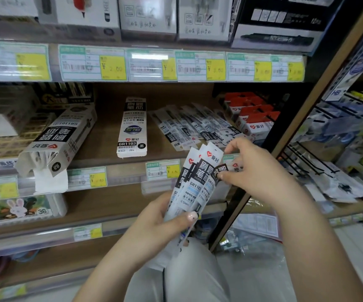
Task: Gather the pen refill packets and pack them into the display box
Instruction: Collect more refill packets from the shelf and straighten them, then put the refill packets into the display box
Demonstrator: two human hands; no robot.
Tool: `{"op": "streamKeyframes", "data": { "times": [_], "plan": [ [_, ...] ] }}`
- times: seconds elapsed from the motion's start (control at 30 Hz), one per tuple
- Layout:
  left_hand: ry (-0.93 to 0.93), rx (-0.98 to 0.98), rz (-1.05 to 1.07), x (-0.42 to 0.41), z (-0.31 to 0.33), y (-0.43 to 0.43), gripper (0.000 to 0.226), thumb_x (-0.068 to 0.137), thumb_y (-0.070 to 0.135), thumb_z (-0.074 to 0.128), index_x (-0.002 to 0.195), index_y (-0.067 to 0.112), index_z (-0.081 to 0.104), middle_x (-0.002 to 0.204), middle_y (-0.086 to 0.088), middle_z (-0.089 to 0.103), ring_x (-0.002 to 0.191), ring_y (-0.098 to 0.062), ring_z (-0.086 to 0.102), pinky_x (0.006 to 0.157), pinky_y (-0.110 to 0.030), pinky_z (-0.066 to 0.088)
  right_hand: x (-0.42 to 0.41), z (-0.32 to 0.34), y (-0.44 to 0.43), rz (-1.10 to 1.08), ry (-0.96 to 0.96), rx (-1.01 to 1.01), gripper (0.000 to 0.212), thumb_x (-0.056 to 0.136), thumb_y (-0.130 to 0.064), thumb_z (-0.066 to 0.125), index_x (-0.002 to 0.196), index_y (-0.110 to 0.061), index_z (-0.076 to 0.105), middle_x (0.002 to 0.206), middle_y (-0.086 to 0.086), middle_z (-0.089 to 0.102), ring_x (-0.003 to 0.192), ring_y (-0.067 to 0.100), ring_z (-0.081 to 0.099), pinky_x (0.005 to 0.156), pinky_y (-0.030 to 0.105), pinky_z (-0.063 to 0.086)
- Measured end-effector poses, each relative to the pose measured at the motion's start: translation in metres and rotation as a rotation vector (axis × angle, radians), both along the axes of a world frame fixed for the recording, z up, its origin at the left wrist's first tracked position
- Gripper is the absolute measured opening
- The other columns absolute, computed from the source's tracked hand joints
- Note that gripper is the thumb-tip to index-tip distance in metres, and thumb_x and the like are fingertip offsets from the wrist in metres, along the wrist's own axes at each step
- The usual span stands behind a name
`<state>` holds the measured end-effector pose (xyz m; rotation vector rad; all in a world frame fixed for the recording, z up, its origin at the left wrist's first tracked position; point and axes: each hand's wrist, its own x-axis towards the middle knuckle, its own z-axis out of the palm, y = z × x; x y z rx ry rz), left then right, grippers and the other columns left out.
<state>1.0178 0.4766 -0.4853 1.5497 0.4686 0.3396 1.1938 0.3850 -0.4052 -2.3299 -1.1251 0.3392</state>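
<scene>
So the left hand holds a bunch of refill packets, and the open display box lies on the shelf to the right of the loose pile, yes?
Not quite. The head view shows the display box to the left of the loose pile. The left hand does hold the bunch of refill packets.

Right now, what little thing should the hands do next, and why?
Probably the right hand should slide the packet it pinches in with the bunch the left hand holds, so the edges line up. That packet sits crooked beside the bunch, and more packets lie loose on the shelf, with the open box lying to the left.
</scene>
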Motion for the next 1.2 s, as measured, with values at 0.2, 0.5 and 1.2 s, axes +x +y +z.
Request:
{"op": "streamKeyframes", "data": {
  "times": [0.2,0.5,1.2],
  "plan": [
    [0.049,0.040,0.021,0.001,0.002,0.000,0.030,0.090,0.005,0.058,0.106,0.030,0.062,0.098,0.009,0.072,0.082,-0.007,0.068,0.062,-0.019,0.052,0.000,-0.005,0.001,-0.008,0.029,0.062,0.100,0.076,-0.022,0.076,0.148,-0.035,0.007,0.121,-0.004,0.058,0.099,0.012,0.058,0.087,0.031,0.046],
    [-0.104,-0.033,0.023,0.004,-0.002,0.006,0.032,0.079,0.017,0.059,0.111,0.023,0.062,0.099,0.003,0.073,0.088,-0.011,0.069,0.070,-0.021,0.051,-0.048,-0.060,0.022,0.048,1.181,0.523,0.045,0.066,-0.033,0.074,0.108,-0.018,0.065,0.108,0.005,0.070,0.103,0.024,0.064,0.092,0.046,0.051],
    [0.216,1.381,0.616,0.010,0.036,0.114,0.024,0.083,0.003,0.059,0.106,0.002,0.066,0.082,-0.025,0.065,0.074,-0.043,0.062,0.059,-0.044,0.049,-0.047,-0.063,0.029,-0.176,1.118,0.804,0.006,0.090,-0.005,0.056,0.089,-0.008,0.060,0.076,0.006,0.073,0.076,0.020,0.069,0.083,0.041,0.054]
  ]
}}
